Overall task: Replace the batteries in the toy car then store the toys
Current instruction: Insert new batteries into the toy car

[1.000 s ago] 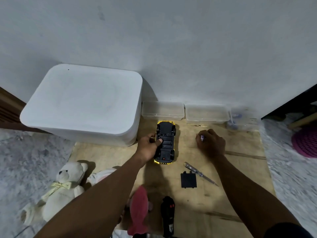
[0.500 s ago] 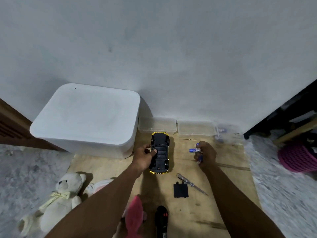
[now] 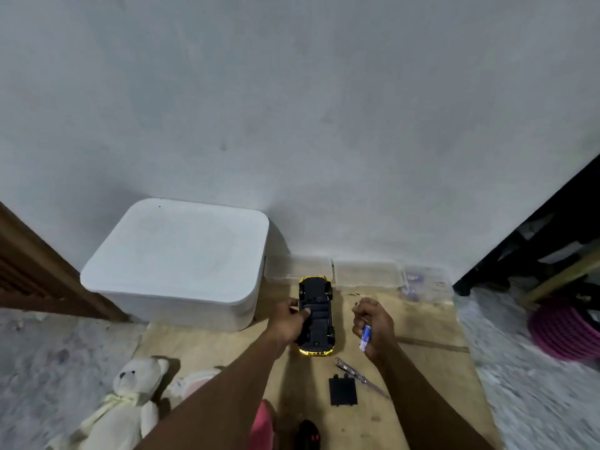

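A yellow toy car is shown lying upside down on a wooden board set on a grey floor. Its black underside is turned up, and one end is pointed toward a plain white wall.

The car is gripped along its left side by the left hand. The thumb is laid across the underside and the fingers are curled round the edge. The right hand is held just to the right of the car, apart from it. Its fingers are curled round a blue-and-white battery, which is held nearly upright.

A flat black battery cover is laid on the board, nearer the person than the car. A slim screwdriver is laid at a slant just beside the cover; whether the two touch cannot be told.

A large white lidded box is placed left of the car, against the wall. Three clear plastic containers are lined along the wall behind the car.

A white teddy bear is seen at the lower left. A pink toy and a black controller are cut off by the bottom edge.
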Motion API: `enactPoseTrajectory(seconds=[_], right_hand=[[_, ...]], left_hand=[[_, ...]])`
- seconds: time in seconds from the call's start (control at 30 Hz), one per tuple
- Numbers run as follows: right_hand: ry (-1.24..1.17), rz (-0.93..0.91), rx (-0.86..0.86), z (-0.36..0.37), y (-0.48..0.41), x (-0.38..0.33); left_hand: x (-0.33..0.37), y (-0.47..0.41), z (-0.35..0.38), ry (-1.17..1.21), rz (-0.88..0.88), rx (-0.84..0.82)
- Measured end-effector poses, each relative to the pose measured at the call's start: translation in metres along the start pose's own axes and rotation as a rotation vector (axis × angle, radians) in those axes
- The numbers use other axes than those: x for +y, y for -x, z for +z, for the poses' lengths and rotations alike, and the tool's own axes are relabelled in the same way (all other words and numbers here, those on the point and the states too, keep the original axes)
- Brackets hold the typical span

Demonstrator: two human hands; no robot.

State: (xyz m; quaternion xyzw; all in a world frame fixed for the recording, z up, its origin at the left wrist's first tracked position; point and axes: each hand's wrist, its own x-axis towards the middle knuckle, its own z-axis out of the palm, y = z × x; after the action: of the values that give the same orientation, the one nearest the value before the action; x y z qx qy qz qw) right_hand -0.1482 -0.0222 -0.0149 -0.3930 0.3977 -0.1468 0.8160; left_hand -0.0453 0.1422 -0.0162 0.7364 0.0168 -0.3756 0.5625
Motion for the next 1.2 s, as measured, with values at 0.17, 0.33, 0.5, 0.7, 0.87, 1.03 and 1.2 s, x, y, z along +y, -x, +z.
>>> enactPoseTrajectory(seconds=[0.17,0.33,0.5,0.7,0.87,1.03,1.2], right_hand=[[0.104,0.045,0.11,-0.013,-0.006,0.018],[0.174,0.218,0.075,-0.02,-0.009,0.028],[0.451,0.244,0.005,-0.012,-0.005,0.027],[1.06,-0.004,-0.102,0.004,-0.012,0.045],[1.364,-0.116,-0.251,0.023,-0.008,0.065],[1.486,-0.267,-0.111,0.046,-0.035,0.075],[1.702,-0.386,-0.328,0.081,-0.074,0.071]], left_hand=[[-0.026,-0.012,-0.004,-0.043,-0.118,0.09],[-0.033,-0.008,-0.022,-0.069,-0.151,0.214],[-0.032,-0.007,-0.034,-0.138,-0.173,0.224],[-0.035,-0.009,-0.047,-0.18,-0.151,0.271],[-0.034,-0.013,-0.047,-0.166,-0.163,0.279],[-0.04,-0.014,-0.049,-0.211,-0.184,0.282],[-0.048,-0.016,-0.055,-0.243,-0.189,0.279]])
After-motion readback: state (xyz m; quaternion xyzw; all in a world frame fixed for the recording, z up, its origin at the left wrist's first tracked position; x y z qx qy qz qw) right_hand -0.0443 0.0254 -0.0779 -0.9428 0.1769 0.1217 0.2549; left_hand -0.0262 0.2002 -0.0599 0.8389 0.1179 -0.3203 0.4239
